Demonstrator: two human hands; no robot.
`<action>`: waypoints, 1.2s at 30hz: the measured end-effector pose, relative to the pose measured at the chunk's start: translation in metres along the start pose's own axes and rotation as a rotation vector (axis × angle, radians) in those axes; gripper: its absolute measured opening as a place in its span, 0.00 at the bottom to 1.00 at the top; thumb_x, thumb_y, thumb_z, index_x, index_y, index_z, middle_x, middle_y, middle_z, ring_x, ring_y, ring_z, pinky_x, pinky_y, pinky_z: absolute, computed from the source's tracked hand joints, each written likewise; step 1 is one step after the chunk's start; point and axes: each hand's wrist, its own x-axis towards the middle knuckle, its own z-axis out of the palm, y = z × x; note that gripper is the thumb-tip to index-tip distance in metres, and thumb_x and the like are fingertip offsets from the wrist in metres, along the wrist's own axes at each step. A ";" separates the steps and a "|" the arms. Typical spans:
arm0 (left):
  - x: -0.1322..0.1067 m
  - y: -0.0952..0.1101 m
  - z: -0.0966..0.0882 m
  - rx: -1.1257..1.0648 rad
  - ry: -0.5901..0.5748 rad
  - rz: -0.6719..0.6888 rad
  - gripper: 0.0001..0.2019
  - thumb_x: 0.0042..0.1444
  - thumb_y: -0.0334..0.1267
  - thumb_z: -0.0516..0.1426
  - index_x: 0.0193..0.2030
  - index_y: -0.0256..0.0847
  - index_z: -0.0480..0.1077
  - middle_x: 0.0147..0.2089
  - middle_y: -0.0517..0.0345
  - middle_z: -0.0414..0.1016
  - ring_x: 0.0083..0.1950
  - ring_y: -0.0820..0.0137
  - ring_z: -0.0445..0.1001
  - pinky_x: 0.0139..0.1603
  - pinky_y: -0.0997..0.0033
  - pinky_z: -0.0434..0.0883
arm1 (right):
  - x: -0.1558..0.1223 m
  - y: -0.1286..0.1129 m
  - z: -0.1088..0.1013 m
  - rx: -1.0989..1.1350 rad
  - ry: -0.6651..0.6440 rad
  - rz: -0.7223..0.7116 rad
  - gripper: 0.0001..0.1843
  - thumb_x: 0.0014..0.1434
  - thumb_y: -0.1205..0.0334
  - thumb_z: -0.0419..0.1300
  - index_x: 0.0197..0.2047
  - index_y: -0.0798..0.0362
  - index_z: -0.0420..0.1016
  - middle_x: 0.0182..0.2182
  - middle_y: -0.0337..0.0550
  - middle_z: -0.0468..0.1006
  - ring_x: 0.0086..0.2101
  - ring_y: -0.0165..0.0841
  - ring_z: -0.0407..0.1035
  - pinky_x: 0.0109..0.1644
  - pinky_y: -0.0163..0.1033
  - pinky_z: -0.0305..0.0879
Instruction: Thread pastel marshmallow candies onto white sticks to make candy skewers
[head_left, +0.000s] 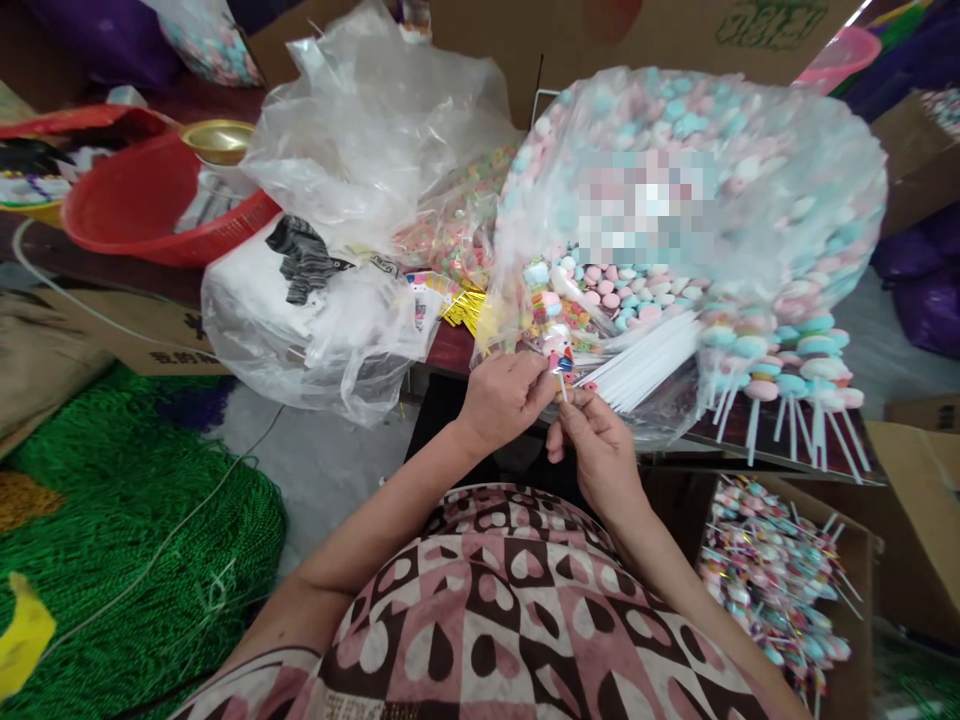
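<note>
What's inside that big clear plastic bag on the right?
The big clear plastic bag holds many rounded pink, pale-blue and white pieces. Outer ones cover whatever lies deeper, and part of the front is blurred out.

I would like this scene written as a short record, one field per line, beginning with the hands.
Left hand: at the upper part of a candy stick
Right hand: pinching its lower end
Right of hands: loose white sticks
Beyond those: clear bag of pastel candies
Far right: candy skewers
Lower right: filled cardboard box
Upper left: red basket
</note>
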 end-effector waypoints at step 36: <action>0.002 0.004 0.013 -0.208 -0.110 -0.035 0.18 0.61 0.47 0.51 0.23 0.41 0.57 0.25 0.60 0.61 0.30 0.72 0.60 0.34 0.70 0.59 | 0.012 0.001 -0.003 -0.309 0.078 -0.244 0.14 0.67 0.51 0.54 0.36 0.51 0.70 0.14 0.28 0.62 0.16 0.25 0.56 0.22 0.33 0.54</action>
